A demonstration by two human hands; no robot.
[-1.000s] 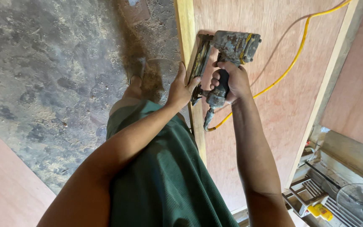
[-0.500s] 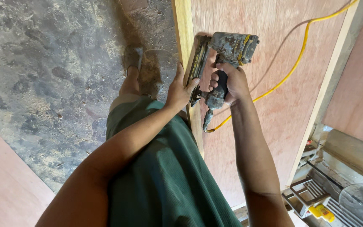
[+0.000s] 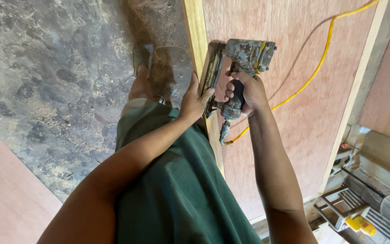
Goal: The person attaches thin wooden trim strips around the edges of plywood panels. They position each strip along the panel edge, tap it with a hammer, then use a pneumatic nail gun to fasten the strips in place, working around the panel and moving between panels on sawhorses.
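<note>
A worn grey pneumatic nail gun [image 3: 244,56] with a yellow band stands nose-down on a light wooden edge strip [image 3: 195,31] along a reddish plywood panel [image 3: 290,113]. My right hand [image 3: 244,92] is wrapped around its handle. My left hand [image 3: 194,101] rests against the strip and the gun's magazine, fingers spread along it. A yellow air hose [image 3: 312,72] runs from the gun's handle across the panel to the upper right.
Dusty, stained concrete floor [image 3: 46,81] lies to the left, with my sandalled foot [image 3: 147,68] near the strip. Another plywood sheet [image 3: 5,199] sits at lower left. A table saw with a yellow part [image 3: 359,223] and a round blade stands at lower right.
Both hands and the nail gun have shifted slightly down along the strip. The grip on the gun stays the same.
</note>
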